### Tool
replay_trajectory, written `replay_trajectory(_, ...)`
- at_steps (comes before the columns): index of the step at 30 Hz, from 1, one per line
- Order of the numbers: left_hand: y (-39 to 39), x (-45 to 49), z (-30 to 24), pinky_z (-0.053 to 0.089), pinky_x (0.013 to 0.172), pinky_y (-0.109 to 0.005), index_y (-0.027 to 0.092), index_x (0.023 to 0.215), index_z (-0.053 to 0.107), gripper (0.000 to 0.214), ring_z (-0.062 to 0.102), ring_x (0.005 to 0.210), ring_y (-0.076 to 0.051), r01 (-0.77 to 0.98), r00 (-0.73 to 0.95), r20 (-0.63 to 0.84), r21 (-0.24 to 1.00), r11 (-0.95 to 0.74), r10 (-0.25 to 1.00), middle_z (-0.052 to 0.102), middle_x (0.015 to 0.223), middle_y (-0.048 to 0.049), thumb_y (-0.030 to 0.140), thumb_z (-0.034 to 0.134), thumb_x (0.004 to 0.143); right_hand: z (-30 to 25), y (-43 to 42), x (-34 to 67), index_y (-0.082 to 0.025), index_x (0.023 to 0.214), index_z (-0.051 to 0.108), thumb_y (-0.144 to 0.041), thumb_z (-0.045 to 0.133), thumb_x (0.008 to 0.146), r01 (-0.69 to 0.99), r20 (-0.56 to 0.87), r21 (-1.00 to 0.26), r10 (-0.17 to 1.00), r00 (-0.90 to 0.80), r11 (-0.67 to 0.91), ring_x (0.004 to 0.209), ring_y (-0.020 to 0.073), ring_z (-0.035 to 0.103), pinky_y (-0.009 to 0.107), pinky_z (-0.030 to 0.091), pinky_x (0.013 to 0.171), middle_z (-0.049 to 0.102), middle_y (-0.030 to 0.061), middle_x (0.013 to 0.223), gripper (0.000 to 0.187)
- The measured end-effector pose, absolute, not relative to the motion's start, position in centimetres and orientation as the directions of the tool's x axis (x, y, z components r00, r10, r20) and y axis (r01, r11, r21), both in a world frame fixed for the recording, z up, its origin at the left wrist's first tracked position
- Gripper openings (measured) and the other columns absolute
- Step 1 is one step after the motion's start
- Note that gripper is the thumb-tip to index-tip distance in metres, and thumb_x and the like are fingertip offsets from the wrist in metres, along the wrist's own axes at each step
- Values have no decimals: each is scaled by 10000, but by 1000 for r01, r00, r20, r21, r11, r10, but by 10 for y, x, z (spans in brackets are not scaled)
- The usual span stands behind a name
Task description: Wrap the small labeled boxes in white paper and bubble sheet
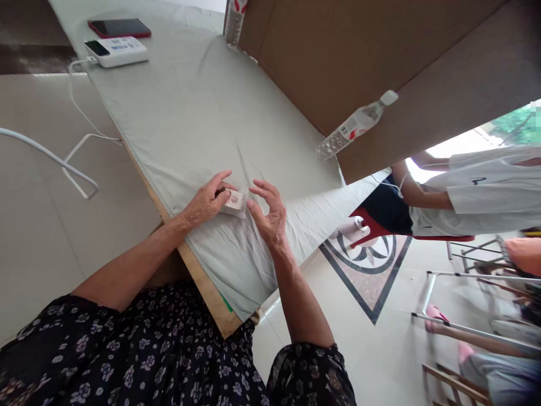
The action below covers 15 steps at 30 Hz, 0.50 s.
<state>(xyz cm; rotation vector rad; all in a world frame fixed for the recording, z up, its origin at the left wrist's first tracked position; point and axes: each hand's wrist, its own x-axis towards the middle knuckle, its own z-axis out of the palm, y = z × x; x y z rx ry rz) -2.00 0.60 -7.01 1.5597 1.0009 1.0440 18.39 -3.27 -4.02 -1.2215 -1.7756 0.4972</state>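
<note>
Dark floral dress (pixel 147 349) at the bottom edge. Small pale packet (pixel 234 202) sits on the cloth-covered bench (pixel 198 113), near your edge. Your left hand (pixel 205 202) fingers pinch 1 end; right hand (pixel 269 213) fingers open, curled just beside it. Water bottle (pixel 355 125) well beyond.

Nothing legible shows. Labels on the white box (pixel 116 51), the bottle (pixel 355 125) and the small pack (pixel 234 202) are too small to read.

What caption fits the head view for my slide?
Left hand holds a small pack on a grey cloth, right hand open beside it.
</note>
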Motion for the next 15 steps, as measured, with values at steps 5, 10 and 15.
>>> replay_trajectory(5,6,-20,-70,534,832,-338,105,1519,470,676,685,892,-184,107,269,156,976,-191,950,773,1186,-140,343,599,900,-61,-13,194,-315,1447,575,-621,788,815,474,234,-832,957,-174,289,1463,317,513,535,458,1170,556,111,1564,733)
replay_trajectory(10,7,-19,-70,534,806,-319,136,1491,507,639,684,865,-169,90,255,169,976,-197,952,781,1133,-105,312,610,886,-74,-10,185,-308,1467,557,-602,833,769,428,198,-861,956,-214,275,1239,282,657,482,497,1102,704,92,1322,806)
replay_trajectory(15,8,-18,-71,530,807,-316,129,1480,517,651,680,862,-167,79,233,152,981,-175,960,781,1097,-93,305,630,863,-72,-16,180,-290,1356,636,-555,814,810,441,246,-845,952,-184,303,1153,253,689,449,500,1077,745,71,1229,632)
